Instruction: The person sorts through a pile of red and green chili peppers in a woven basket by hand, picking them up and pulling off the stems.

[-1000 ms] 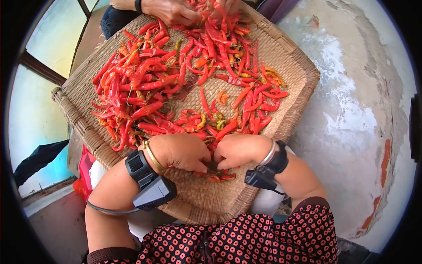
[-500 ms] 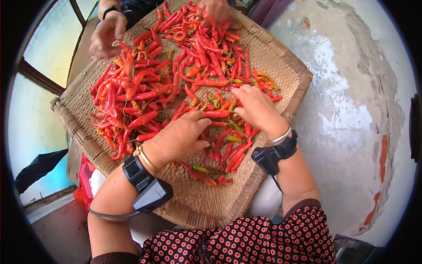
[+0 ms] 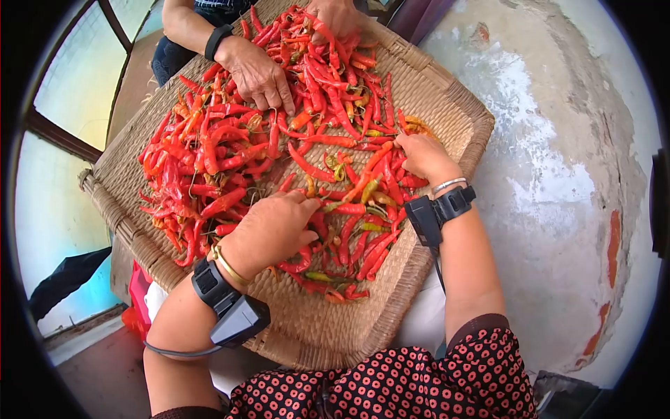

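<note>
Red chili peppers (image 3: 223,143), some orange or green, are heaped across a woven basket tray (image 3: 314,321). My left hand (image 3: 276,227) bends over the near part of the heap, its curled fingertips down among the peppers. What those fingers hold is hidden. Farther right, my right hand (image 3: 427,157) has thumb and fingers closed at the upper end of a long orange-red chili pepper (image 3: 370,174). Several red and green peppers (image 3: 363,237) lie loose between my hands and the near rim.
Across the tray, another person's hand (image 3: 262,75) rests on the heap, and that person's other hand (image 3: 335,15) reaches into the far end. A worn plaster wall (image 3: 516,140) stands at the right. Framed panes (image 3: 66,202) are on the left.
My right hand has shifted right, with an orange-red chili pepper at its fingertips. My left hand has moved slightly down and left. The other person's wristbanded hand has come rightward onto the peppers.
</note>
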The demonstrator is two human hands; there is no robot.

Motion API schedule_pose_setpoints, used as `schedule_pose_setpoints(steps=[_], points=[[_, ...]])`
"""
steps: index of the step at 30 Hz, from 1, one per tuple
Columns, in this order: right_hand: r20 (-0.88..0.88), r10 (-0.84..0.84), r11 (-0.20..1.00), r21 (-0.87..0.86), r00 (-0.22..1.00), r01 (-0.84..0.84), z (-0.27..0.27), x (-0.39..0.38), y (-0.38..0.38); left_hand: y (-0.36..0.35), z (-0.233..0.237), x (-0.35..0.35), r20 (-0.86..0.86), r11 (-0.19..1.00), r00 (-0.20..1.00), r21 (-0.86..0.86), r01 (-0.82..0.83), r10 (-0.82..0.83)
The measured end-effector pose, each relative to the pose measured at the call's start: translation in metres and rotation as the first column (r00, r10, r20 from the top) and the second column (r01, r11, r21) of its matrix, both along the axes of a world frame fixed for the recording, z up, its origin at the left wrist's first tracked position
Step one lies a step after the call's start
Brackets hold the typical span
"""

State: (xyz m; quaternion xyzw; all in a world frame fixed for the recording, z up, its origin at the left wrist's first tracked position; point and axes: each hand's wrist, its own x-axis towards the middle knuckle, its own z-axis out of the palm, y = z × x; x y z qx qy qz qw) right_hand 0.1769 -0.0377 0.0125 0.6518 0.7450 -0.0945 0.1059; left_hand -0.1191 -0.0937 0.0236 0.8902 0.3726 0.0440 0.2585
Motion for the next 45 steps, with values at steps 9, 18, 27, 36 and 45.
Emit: schedule_pose_setpoints(steps=[9, 18, 27, 36, 45], points=[[-0.008, -0.018, 0.991, 0.133, 1.0, 0.019, 0.057, -0.02, -0.025, 0.002, 0.008, 0.002, 0.146, 0.999, 0.989, -0.05, 0.008, -0.001], [-0.836, -0.318, 0.941, -0.337, 0.446, 0.039, 0.048, -0.071, -0.035, 0.006, 0.019, 0.008, 0.358, 0.912, 0.897, -0.395, -0.107, 0.26], [-0.902, -0.414, 0.91, -0.413, 0.123, 0.036, 0.053, -0.104, -0.043, 0.015, 0.012, 0.003, 0.324, 0.468, 0.771, -0.883, 0.039, 0.547], [-0.864, -0.266, 0.963, -0.257, 0.427, 0.079, 0.061, -0.064, -0.036, 0.038, 0.024, 0.0, 0.606, 0.644, 0.407, -0.763, 0.056, 0.683], [-0.933, -0.359, 0.908, -0.354, 0.022, -0.225, 0.062, -0.077, -0.034, 0.024, 0.008, 0.009, 0.52, 0.511, 0.71, -0.82, 0.259, 0.475]])
